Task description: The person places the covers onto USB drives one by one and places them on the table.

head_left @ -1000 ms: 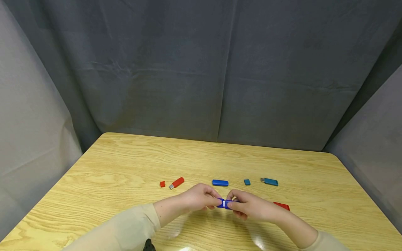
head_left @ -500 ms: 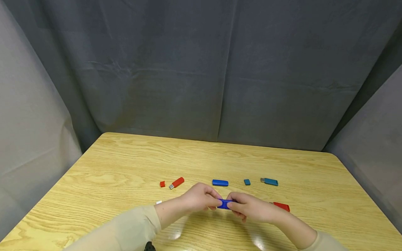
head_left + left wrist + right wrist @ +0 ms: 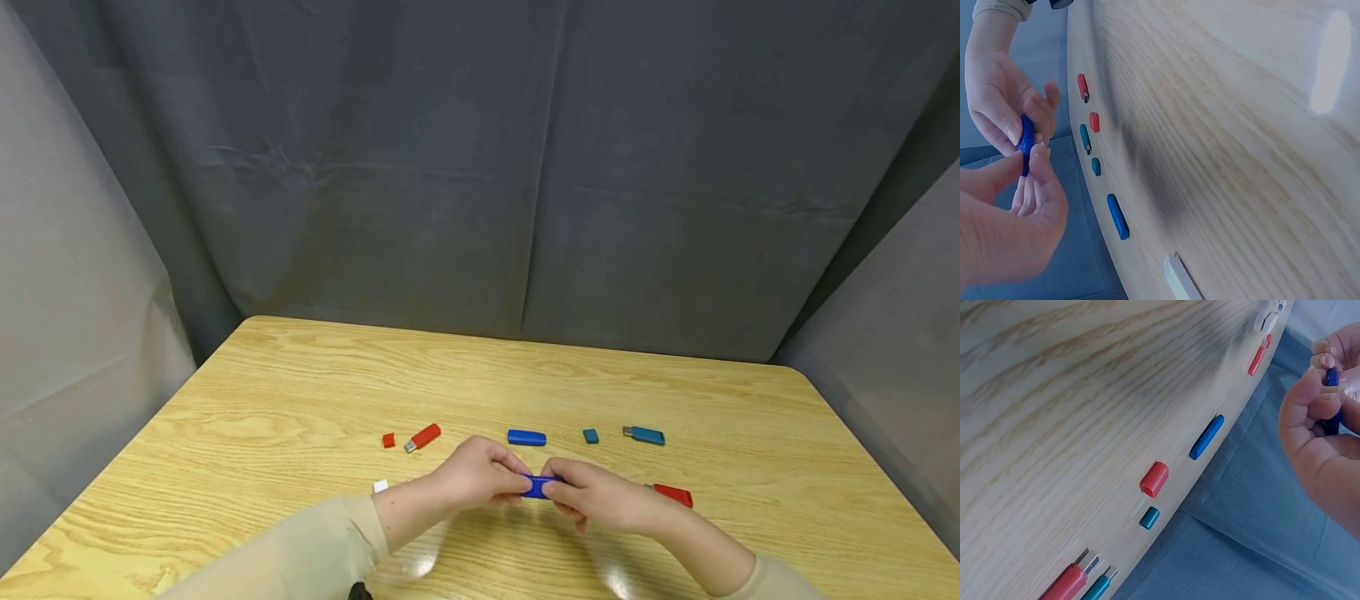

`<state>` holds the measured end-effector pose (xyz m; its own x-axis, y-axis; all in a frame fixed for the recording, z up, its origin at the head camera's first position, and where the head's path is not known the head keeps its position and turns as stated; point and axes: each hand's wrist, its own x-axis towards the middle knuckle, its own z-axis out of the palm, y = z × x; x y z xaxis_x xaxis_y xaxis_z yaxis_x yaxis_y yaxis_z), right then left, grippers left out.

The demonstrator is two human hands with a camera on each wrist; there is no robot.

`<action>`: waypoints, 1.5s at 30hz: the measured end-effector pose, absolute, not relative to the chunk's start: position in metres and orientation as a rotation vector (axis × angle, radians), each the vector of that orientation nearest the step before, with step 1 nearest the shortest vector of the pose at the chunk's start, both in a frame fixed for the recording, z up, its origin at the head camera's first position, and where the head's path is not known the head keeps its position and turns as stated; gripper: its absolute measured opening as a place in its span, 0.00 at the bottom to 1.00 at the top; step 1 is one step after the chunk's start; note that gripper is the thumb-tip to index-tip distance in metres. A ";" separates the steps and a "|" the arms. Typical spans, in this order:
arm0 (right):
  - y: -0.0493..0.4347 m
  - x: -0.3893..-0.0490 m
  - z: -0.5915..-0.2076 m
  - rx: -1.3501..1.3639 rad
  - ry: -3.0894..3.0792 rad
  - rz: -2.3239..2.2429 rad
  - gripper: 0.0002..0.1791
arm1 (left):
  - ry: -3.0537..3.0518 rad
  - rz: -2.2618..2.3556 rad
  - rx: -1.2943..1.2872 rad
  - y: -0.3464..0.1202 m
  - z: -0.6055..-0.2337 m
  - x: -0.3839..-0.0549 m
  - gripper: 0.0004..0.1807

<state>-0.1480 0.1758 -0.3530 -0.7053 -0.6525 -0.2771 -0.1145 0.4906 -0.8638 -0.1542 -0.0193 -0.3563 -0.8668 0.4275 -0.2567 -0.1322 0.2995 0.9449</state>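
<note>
Both hands meet above the near middle of the table around one blue USB stick (image 3: 536,487). My left hand (image 3: 483,475) pinches its left end between thumb and fingers. The other end is pinched by my right hand (image 3: 592,493). In the left wrist view the blue stick (image 3: 1026,144) spans the two hands with no gap showing along it. Fingers cover much of it in the right wrist view, where parts of the blue stick (image 3: 1332,378) show. Beyond the hands a second blue USB stick (image 3: 527,437) lies on the table, its metal plug not showing.
Left of it lie a red USB stick (image 3: 424,437) and red cap (image 3: 388,440); right, a teal cap (image 3: 591,436) and teal USB stick (image 3: 645,435). Another red stick (image 3: 672,494) and larger red cap (image 3: 1154,479) lie near the right arm. A white piece (image 3: 380,486) sits by the left forearm.
The pale gap between the two blue parts in my hands has closed; they now join as one piece. Both hands otherwise stay nearly in place. The white piece by the left forearm has come into view.
</note>
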 end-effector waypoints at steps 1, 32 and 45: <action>0.176 -0.148 -0.353 -0.628 2.148 -1.178 0.16 | 2.109 1.601 0.261 -0.019 -0.356 -0.154 0.06; 0.173 -0.148 -0.354 -0.599 2.160 -1.197 0.11 | 2.104 1.657 0.238 -0.016 -0.357 -0.151 0.06; 0.172 -0.148 -0.351 -0.598 2.171 -1.178 0.14 | 2.098 1.680 0.237 -0.017 -0.354 -0.150 0.06</action>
